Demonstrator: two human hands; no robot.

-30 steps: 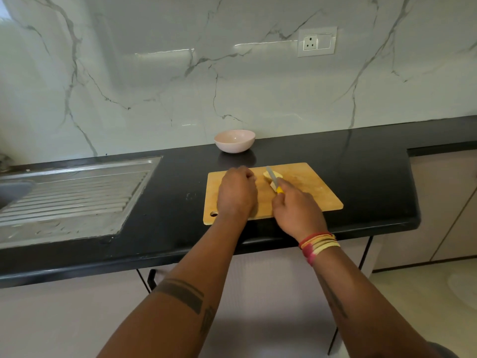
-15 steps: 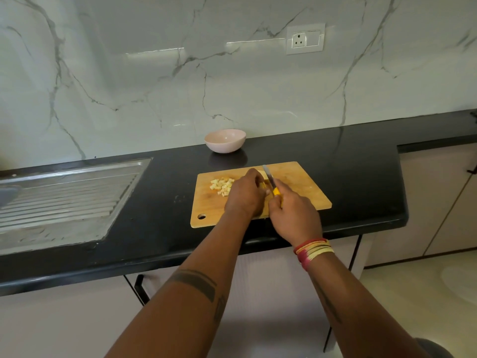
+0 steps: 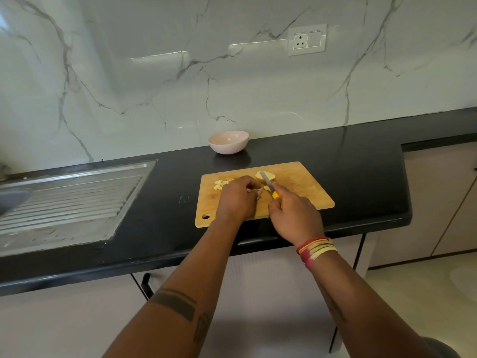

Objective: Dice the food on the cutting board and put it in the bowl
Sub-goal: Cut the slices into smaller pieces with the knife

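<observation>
Black glossy worktop [image 3: 361, 161] runs under a white marble-look wall w/ grey veins; its front edge sits just below both wrists. Rectangular wooden cutting board [image 3: 307, 192] lies near that edge, bare wood to the right of the right hand [image 3: 294, 218], more bare worktop beyond that up to the corner. Right hand's grip is closed round the yellow-handled knife [image 3: 268, 183], blade pointing away over a pale yellow food slice [image 3: 260, 174] just past the fingertips. Left hand [image 3: 237, 200] is curled, knuckles up, pinching a small food piece right beside the blade; what's under the palm is hidden. Small pale diced cubes [image 3: 219, 184] peek out left of the left hand, partly covered. Round pale pink bowl [image 3: 228, 142] stands well beyond both hands, by the wall, apart from the board. Ribbed steel sink drainboard [image 3: 69, 200] far left, cut off by the frame. White wall socket [image 3: 307, 40] up right. Beige cabinet fronts below & right.
</observation>
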